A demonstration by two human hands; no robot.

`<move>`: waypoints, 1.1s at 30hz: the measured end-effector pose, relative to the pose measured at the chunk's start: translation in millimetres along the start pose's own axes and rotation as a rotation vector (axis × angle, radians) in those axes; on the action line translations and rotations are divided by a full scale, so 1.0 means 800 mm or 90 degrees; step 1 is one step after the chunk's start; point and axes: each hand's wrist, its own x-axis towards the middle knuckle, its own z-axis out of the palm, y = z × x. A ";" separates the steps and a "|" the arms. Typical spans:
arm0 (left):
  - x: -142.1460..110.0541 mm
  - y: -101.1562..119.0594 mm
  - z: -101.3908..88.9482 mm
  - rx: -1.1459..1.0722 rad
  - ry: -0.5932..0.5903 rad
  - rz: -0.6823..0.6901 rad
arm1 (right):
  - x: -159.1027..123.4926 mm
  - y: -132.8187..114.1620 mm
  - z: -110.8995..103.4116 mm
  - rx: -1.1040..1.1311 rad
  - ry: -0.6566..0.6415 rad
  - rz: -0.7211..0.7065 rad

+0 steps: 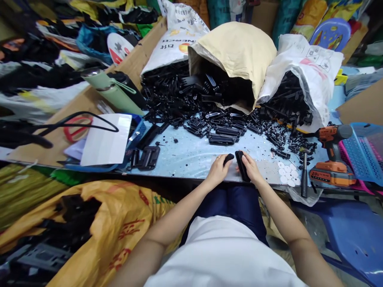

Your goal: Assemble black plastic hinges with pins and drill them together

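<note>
My left hand (218,170) is closed around a small black plastic piece (228,158) at the near edge of the light blue table (191,153). Right beside it, my right hand (251,167) grips a longer black plastic bar (241,165), held upright and slightly tilted. The two parts are close together, almost touching. Just beyond my hands lie stacks of similar black parts (222,135).
Three open sacks (236,52) spill black parts across the back of the table. An orange cordless drill (330,153) and a hammer (304,175) lie at right by white round discs (287,173). A yellow sack (98,227) sits lower left, a green bottle (112,91) at left.
</note>
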 end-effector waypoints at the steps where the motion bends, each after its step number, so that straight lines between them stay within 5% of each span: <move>1: -0.001 0.005 -0.001 -0.028 0.000 -0.009 | -0.001 -0.003 0.006 0.031 -0.002 0.014; 6: -0.006 0.015 -0.004 -0.090 -0.011 -0.002 | -0.009 -0.017 0.014 0.067 -0.021 -0.008; 13: -0.018 0.017 -0.002 -0.016 0.081 0.090 | -0.010 -0.026 -0.016 -0.196 -0.129 -0.255; 18: -0.015 0.033 0.005 -0.033 0.256 0.117 | -0.023 -0.020 0.007 -0.185 -0.019 -0.324; 22: -0.010 0.039 0.002 -0.052 0.251 0.203 | -0.029 -0.015 0.024 -0.166 0.024 -0.351; 26: -0.011 0.040 -0.001 -0.039 0.312 0.196 | -0.029 -0.012 0.034 -0.106 0.075 -0.372; 33: 0.000 0.036 -0.025 -0.087 0.147 0.215 | -0.034 -0.014 0.037 -0.086 0.075 -0.313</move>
